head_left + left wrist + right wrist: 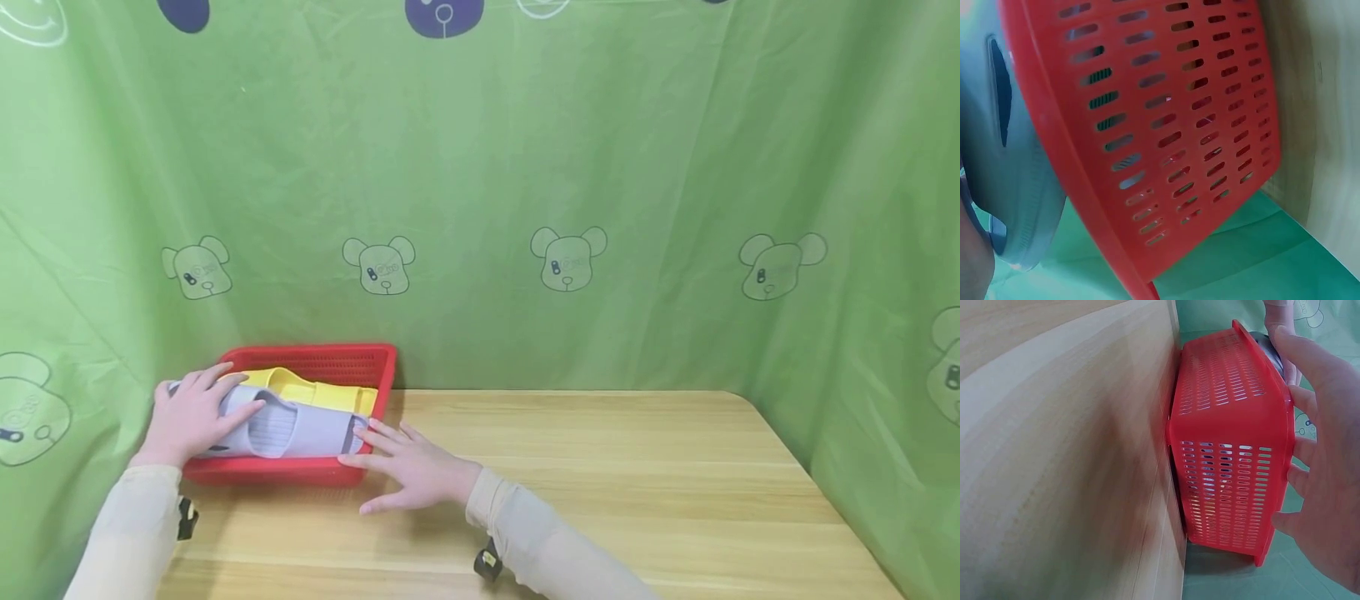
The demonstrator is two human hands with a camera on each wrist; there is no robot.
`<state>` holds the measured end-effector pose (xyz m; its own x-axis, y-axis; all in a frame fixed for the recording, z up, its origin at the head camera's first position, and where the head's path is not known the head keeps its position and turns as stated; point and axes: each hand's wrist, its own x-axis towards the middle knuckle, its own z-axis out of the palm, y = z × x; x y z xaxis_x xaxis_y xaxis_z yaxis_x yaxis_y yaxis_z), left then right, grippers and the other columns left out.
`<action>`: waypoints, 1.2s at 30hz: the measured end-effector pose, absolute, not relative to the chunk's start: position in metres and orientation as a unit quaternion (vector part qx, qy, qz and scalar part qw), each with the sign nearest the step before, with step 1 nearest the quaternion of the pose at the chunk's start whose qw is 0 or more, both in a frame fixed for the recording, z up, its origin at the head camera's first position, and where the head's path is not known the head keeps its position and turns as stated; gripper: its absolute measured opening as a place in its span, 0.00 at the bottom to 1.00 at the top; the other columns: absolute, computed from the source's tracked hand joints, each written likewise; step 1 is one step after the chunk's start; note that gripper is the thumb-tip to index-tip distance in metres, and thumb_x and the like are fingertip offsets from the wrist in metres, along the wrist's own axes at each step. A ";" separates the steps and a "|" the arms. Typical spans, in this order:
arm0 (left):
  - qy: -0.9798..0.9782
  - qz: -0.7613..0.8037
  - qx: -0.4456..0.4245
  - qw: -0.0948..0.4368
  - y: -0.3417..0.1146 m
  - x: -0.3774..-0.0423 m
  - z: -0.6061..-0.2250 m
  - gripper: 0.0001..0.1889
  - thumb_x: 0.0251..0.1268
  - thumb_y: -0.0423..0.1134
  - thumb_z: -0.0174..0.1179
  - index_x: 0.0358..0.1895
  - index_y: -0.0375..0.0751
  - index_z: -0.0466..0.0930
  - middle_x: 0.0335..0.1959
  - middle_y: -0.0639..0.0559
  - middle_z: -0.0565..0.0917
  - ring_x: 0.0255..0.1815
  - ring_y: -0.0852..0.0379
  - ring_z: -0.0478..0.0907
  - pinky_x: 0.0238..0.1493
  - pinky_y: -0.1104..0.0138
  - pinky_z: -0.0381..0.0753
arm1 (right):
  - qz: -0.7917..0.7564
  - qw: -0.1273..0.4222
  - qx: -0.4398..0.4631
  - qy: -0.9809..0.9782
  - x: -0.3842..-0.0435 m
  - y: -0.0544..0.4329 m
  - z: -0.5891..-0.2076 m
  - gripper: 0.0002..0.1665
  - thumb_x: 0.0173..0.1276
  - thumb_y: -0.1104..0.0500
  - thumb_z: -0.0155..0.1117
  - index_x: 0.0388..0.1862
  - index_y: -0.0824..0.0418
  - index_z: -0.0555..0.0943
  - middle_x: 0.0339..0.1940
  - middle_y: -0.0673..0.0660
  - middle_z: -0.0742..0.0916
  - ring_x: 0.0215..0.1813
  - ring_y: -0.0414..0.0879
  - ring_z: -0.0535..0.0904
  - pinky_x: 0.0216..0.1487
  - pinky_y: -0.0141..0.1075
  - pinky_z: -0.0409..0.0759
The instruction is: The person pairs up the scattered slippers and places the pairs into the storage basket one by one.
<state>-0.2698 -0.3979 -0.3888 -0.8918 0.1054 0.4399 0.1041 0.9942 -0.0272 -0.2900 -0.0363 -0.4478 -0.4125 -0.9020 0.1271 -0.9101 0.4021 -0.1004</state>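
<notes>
A red perforated basket [258,472] stands at the left of the table, holding a grey slipper [318,432] in front and a yellow slipper [288,384] behind it. My left hand [191,417] rests on the left end of the grey slipper, fingers spread. In the left wrist view the grey slipper [1019,156] sticks up past the basket's rim [1072,169], and only a bit of that hand shows at the edge. My right hand [416,468] is at the basket's right front corner, fingers extended. Its fingertips meet the rim in the right wrist view, beside the perforated wall [1229,487].
The wooden table [600,475] stretches away to the right of the basket. A green curtain [480,167] with bear prints hangs behind the table and along both sides, close to the basket's back and left. Small black devices [488,562] hang at both wrists.
</notes>
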 end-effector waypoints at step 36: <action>-0.977 -0.046 -0.033 0.207 -0.414 -0.270 -0.410 0.36 0.63 0.66 0.53 0.62 0.41 0.73 0.62 0.33 0.74 0.60 0.32 0.66 0.51 0.34 0.57 | 0.085 0.034 0.547 -0.832 -0.288 -0.037 -0.445 0.43 0.67 0.27 0.48 0.78 0.31 0.48 0.82 0.51 0.47 0.83 0.53 0.41 0.75 0.62 0.51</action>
